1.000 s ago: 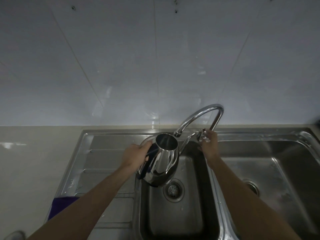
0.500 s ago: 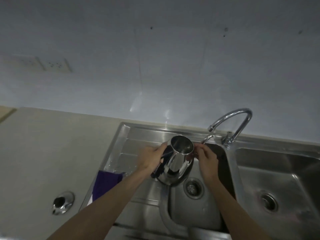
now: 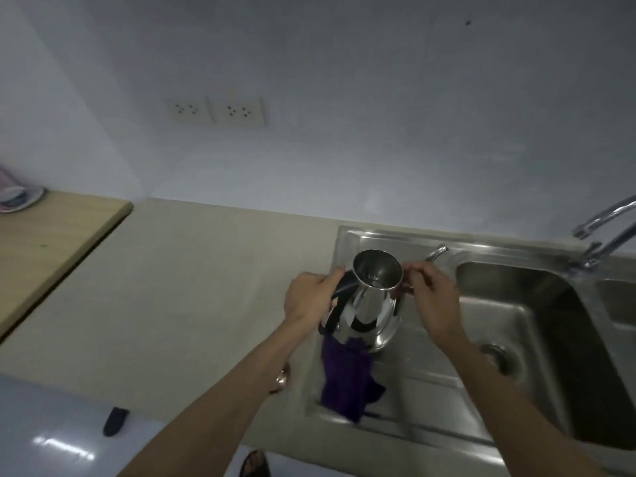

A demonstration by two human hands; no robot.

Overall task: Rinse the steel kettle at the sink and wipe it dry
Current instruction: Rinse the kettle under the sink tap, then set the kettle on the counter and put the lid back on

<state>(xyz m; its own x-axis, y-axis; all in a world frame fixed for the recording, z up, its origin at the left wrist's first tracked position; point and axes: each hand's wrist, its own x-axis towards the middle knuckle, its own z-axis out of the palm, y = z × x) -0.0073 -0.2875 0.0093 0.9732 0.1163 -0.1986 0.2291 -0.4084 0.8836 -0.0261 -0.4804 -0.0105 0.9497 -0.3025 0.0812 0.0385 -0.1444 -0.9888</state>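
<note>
The shiny steel kettle (image 3: 373, 306), lid off and mouth open upward, is held above the sink's draining board (image 3: 413, 376). My left hand (image 3: 309, 297) grips its dark handle on the left side. On the kettle's right, my right hand (image 3: 432, 297) holds it at the base of the thin curved spout (image 3: 436, 253), which points away to the right. A purple cloth (image 3: 347, 380) lies on the draining board just below the kettle. The sink basin (image 3: 537, 325) lies to the right, with the tap (image 3: 599, 232) at the far right edge.
A beige counter (image 3: 192, 290) stretches to the left of the sink. A wooden board (image 3: 41, 242) lies at the far left with a blurred dish on it. Two wall sockets (image 3: 216, 111) sit above the counter. A round metal fitting (image 3: 284, 375) shows beside my left forearm.
The kettle has moved left, from over the basin under the tap to above the draining board and purple cloth. My right hand left the tap and now holds the kettle. The view swung left.
</note>
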